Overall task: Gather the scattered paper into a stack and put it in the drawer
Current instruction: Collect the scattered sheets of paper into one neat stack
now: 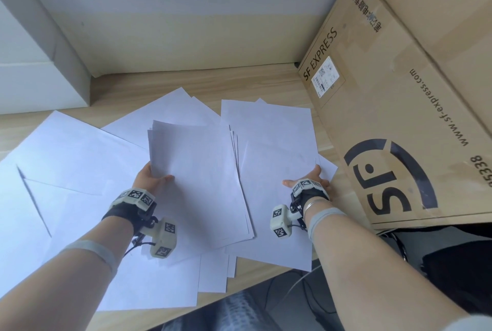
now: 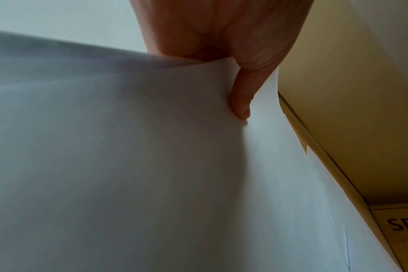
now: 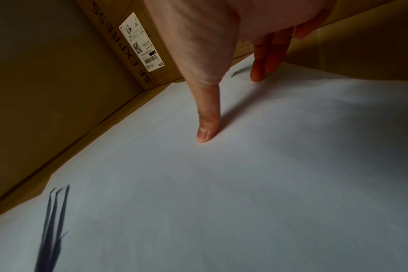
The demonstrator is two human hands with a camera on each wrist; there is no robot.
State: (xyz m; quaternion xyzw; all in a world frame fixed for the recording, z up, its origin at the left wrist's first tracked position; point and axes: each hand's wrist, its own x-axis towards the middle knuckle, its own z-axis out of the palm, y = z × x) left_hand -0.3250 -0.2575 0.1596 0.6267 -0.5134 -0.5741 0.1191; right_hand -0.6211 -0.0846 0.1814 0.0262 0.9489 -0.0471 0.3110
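Observation:
Several white sheets of paper lie scattered and overlapping on the wooden desk [image 1: 186, 80]. My left hand [image 1: 153, 178] grips the left edge of a gathered stack [image 1: 197, 176], lifted a little above the loose sheets. In the left wrist view its thumb [image 2: 241, 104] presses on top of the stack [image 2: 128, 165], with the fingers hidden beneath. My right hand [image 1: 310, 178] rests on a loose sheet [image 1: 274, 144] at the right. Its thumb [image 3: 205, 128] and straight fingers [image 3: 260, 73] touch that sheet [image 3: 221, 184] near its far edge. No drawer is in view.
A large SF Express cardboard box [image 1: 399, 117] stands close on the right, against the paper's edge. A white box [image 1: 32, 77] sits at the back left. Loose sheets [image 1: 66, 160] cover the left side and overhang the desk's front edge [image 1: 149, 288].

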